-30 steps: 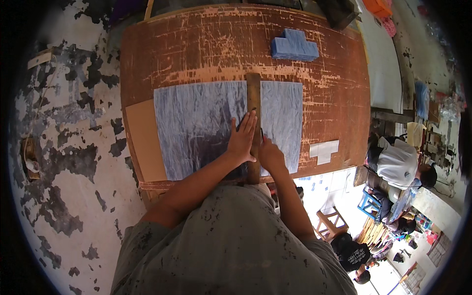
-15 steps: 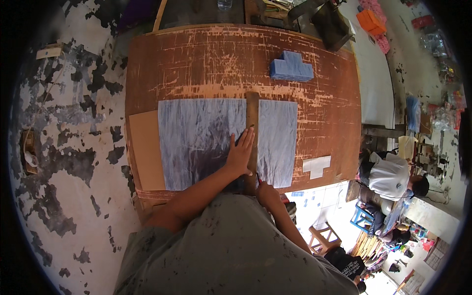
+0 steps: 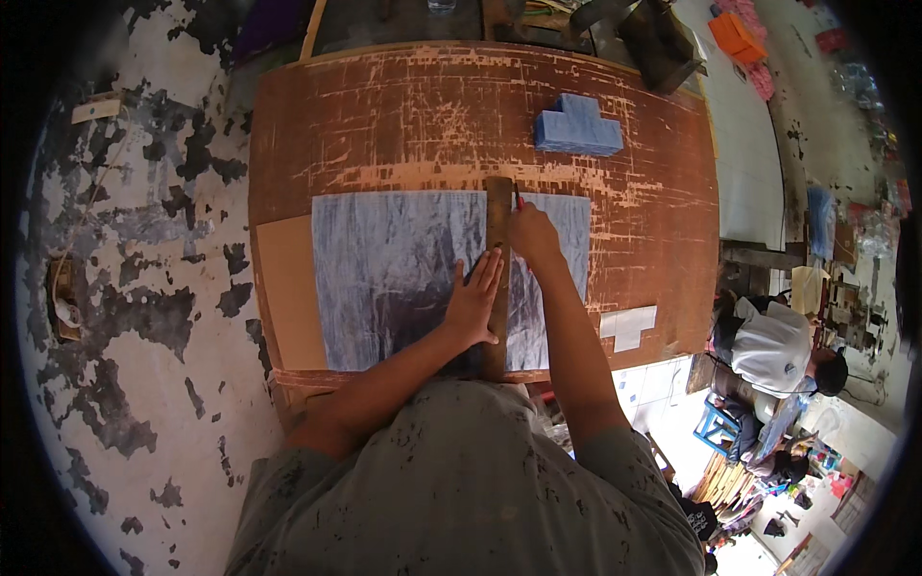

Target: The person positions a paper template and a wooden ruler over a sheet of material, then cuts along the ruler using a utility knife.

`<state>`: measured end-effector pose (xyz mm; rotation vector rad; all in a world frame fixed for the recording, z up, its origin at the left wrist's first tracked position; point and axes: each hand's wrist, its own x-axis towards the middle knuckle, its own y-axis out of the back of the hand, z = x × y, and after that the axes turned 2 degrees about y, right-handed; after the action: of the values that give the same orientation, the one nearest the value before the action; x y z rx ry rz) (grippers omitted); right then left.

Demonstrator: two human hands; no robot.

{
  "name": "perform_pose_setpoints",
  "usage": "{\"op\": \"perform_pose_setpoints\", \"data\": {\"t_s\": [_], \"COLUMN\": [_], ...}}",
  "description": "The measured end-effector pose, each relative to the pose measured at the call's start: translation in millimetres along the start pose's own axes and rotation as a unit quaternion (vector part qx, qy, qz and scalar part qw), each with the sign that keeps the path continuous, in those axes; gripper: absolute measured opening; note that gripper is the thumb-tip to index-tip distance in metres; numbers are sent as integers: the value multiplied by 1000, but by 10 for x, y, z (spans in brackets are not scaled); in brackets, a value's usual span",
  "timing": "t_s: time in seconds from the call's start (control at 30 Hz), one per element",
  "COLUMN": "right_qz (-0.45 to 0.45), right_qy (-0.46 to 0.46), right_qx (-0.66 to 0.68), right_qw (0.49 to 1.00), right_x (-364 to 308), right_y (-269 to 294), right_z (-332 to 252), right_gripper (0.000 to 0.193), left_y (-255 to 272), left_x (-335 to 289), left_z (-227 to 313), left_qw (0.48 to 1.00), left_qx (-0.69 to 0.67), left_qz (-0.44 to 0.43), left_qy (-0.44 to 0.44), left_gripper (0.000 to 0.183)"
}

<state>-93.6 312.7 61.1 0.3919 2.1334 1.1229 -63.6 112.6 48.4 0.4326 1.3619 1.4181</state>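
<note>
A blue-grey streaked sheet (image 3: 384, 278) lies on the worn brown board, with a straight brown strip (image 3: 497, 216) laid across it from near to far like a ruler. My left hand (image 3: 473, 302) presses on the strip and the sheet beside it, fingers stretched out and spread. Near the strip's far end, my right hand (image 3: 534, 235) is closed around a slim red-handled cutter (image 3: 520, 204). Its tip points away from me, just right of the strip at the sheet's far edge. My fingers hide much of the handle.
On the scratched board (image 3: 384, 115) stand a blue stepped block stack (image 3: 578, 127) at the far right and a pale T-shaped piece (image 3: 629, 326) at the near right. Brown cardboard (image 3: 291, 288) lies under the sheet's left side. A person in white (image 3: 771, 346) sits to the right.
My right hand has moved away from me along the strip with the cutter, from its near end to its far end. My left hand stays pressed on the strip.
</note>
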Motion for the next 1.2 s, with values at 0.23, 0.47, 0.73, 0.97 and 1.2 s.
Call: {"op": "perform_pose_setpoints", "data": {"t_s": [0.23,0.47,0.73,0.97,1.2], "right_qz": [0,-28,-54,-68,-63], "right_qy": [-11,-8,-42,-56,-26], "right_qx": [25,-22,9,2,3], "right_qw": [1000,999,998,996,998], "right_x": [2,-325,-1117,-1504,-1867], "right_y": [-28,-68,-438,-641,-1097], "right_z": [-109,-32,194,335,666], "right_gripper": [41,38,45,47,52], "left_y": [-32,-63,-61,-210,-190], "left_x": [-1,27,-2,-142,-165], "left_z": [2,-3,7,48,104], "left_qw": [1000,1000,1000,1000,999], "left_qx": [7,3,-1,2,29], "left_qz": [14,5,11,19,4], "left_qy": [-1,-9,-8,-25,-24], "left_gripper": [165,165,169,171,171]}}
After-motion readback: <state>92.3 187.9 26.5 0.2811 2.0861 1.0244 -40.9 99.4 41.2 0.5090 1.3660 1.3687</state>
